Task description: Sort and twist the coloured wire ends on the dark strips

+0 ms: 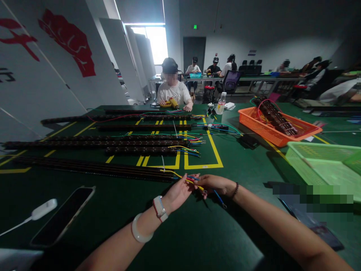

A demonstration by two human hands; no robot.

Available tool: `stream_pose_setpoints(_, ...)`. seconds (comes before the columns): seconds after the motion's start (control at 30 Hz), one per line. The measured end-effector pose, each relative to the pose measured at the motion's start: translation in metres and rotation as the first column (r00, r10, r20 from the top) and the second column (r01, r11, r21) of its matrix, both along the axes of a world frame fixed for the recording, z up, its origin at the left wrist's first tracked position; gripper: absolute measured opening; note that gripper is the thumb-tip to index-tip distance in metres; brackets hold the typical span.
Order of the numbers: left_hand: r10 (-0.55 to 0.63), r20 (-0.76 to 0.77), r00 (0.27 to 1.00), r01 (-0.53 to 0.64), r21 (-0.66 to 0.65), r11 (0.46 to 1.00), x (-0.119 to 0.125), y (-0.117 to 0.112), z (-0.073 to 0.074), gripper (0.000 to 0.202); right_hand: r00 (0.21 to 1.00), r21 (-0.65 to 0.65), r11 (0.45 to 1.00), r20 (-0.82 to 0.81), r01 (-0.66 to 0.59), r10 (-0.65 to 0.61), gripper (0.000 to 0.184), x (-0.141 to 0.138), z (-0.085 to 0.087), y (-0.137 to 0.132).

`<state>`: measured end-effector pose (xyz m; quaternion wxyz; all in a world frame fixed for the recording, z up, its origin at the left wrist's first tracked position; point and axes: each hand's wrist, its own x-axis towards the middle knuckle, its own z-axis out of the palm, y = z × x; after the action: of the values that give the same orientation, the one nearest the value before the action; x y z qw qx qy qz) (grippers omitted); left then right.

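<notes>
Both my hands meet over the end of the nearest long black wire bundle (98, 166). Yellow, blue and red wires (200, 188) come out of that end and run between my fingers. My left hand (180, 190) has its fingers closed on these wires from the left. From the right, my right hand (216, 183) pinches the same wires. A blue wire (219, 198) with a metal ring terminal hangs free below my right hand. Parts of the wires are hidden behind my fingers. Farther back lie more black wire bundles (141, 151) with coloured ends pointing right.
Yellow tape (217, 150) marks the green table (242, 233). At left lie a phone (64, 216) and a white plug-like device (44, 209). An orange basket (278, 139) and a green basket (313, 177) stand right. A person (173, 90) sits opposite beside a yellow heat gun (172, 103).
</notes>
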<state>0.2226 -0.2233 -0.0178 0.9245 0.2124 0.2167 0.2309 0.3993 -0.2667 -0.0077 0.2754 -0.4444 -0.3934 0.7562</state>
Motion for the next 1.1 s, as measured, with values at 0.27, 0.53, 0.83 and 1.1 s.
stream_pose_setpoints(0.27, -0.003, -0.022, 1.000, 0.002, -0.024, 1.000, 0.001, 0.000, -0.004, 0.030, 0.777, 0.343, 0.899, 0.630, -0.272, -0.005, 0.028, -0.007, 0.022, -0.005)
stream_pose_setpoints(0.53, -0.002, 0.009, 1.000, 0.001, 0.035, 0.999, 0.000, -0.001, -0.007, 0.029, 0.066, 0.348, 0.621, 0.900, -0.702, -0.430, 0.021, -0.028, 0.028, -0.017)
stream_pose_setpoints(0.83, 0.042, -0.044, 0.998, -0.039, 0.077, 0.996, 0.004, -0.004, -0.003, 0.021, -0.078, 0.284, 0.469, 0.785, -0.837, -0.615, 0.025, -0.034, -0.004, -0.028)
stream_pose_setpoints(1.1, 0.017, -0.015, 1.000, -0.015, 0.115, 0.993, 0.003, -0.002, -0.012, 0.024, 0.053, 0.504, 0.406, 0.673, -0.762, -0.738, 0.027, -0.025, 0.003, -0.046)
